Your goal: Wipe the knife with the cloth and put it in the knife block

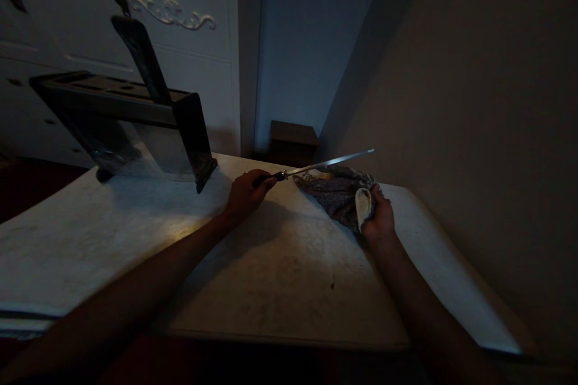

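On a pale table (pixel 280 277) in a dim room, hands grip a rod (pixel 329 162) and cloth (pixel 338 192).

No text, label, brand, number or sign can be read anywhere; the scene is dim and every visible surface shows no lettering.

Both forearms are bare, with no sleeves in view. The left hand (pixel 246 194) and right hand (pixel 378 219) wear no gloves, rings, watch or wristband that the dim light shows.
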The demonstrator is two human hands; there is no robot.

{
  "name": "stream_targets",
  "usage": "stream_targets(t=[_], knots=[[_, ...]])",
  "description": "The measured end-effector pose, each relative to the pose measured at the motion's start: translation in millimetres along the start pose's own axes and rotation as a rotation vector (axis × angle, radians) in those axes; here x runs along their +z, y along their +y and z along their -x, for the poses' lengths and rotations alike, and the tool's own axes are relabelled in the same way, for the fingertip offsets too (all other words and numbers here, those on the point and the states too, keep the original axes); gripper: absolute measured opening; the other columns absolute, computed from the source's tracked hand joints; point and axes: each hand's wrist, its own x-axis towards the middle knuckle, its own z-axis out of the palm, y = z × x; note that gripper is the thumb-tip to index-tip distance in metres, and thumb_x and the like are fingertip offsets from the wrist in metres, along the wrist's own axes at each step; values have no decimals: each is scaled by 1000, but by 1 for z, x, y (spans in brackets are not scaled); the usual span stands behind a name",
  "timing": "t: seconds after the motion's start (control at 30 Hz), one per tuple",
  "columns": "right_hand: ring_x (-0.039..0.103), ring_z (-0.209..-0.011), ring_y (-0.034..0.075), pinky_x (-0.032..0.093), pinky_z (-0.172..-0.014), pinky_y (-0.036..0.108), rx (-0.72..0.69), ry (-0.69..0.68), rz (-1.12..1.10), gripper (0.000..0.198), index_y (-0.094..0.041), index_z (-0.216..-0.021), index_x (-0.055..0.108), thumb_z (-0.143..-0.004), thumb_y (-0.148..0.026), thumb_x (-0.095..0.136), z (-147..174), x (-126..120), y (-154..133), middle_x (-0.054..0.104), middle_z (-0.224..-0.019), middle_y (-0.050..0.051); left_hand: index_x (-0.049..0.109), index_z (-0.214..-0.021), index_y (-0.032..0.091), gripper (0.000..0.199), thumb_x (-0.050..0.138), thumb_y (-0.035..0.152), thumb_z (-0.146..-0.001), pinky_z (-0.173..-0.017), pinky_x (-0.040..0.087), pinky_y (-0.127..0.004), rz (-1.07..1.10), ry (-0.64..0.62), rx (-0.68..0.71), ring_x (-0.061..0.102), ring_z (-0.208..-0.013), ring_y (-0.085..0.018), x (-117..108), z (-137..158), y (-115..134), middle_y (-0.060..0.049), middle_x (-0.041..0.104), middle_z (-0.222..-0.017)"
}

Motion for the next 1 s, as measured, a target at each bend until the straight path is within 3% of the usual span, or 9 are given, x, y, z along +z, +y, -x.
stream_targets(t=[0.13,0.27,0.37,0.43,0.53,0.6,0.77,0.87,1.0], knots=[[69,-98,24,56,-91,41,91,70,-98,29,-26,-89,71,-75,-52,70,18,32,7,75,-89,0,59,-83,15,43,56,57,-82,-39,31,-22,490,-176,-279,42,-43,-7,15,12,16,2,50,-64],[66,-107,26,55,-91,42,152,-104,-32,46,-25,-93,70,-72,-65,68,35,59,17,75,-95,3,55,-89,15,47,61,60,-79,-40,33,-21,703,-265,-293,43,-43,-6,32,24,23,4,48,-65],[65,-108,27,55,-91,40,178,-232,11,48,-24,-93,69,-69,-65,71,50,74,26,74,-97,5,54,-98,14,41,59,52,-83,-56,46,-25,623,-276,-187,54,-60,-11,41,30,21,-1,56,-73],[67,-101,26,55,-89,38,202,-301,40,47,-23,-94,69,-64,-57,80,61,82,32,74,-96,5,54,-109,14,38,56,44,-85,-78,51,-32,513,-255,-84,61,-86,-18,45,34,18,-7,63,-95],[70,-83,20,57,-79,30,234,-327,118,48,-23,-92,67,-53,-36,91,73,89,41,74,-91,1,49,-125,14,45,55,32,-84,-102,43,-42,380,-277,100,55,-115,-26,52,42,12,-13,57,-123],[69,-78,17,57,-76,28,233,-290,161,52,-23,-94,66,-50,-29,92,76,90,46,74,-90,-1,43,-133,17,57,59,26,-80,-106,41,-46,354,-293,227,52,-120,-29,57,48,8,-14,53,-129],[70,-83,21,57,-80,35,80,-202,230,55,-21,-98,65,-53,-39,90,69,89,56,73,-89,2,22,-147,23,84,58,11,-72,-113,33,-52,340,-267,412,40,-132,-32,67,57,5,-14,38,-142],[69,-92,22,55,-87,36,-40,-198,289,54,-20,-104,64,-60,-40,86,65,89,60,73,-99,4,11,-148,20,89,57,7,-73,-114,32,-53,261,-182,397,35,-136,-32,65,58,13,-19,30,-146],[69,-90,21,56,-84,36,-102,-119,257,51,-20,-107,62,-65,-41,81,62,91,58,72,-102,4,20,-144,17,74,55,13,-79,-111,35,-51,109,-63,314,37,-134,-30,58,52,20,-19,34,-141]])
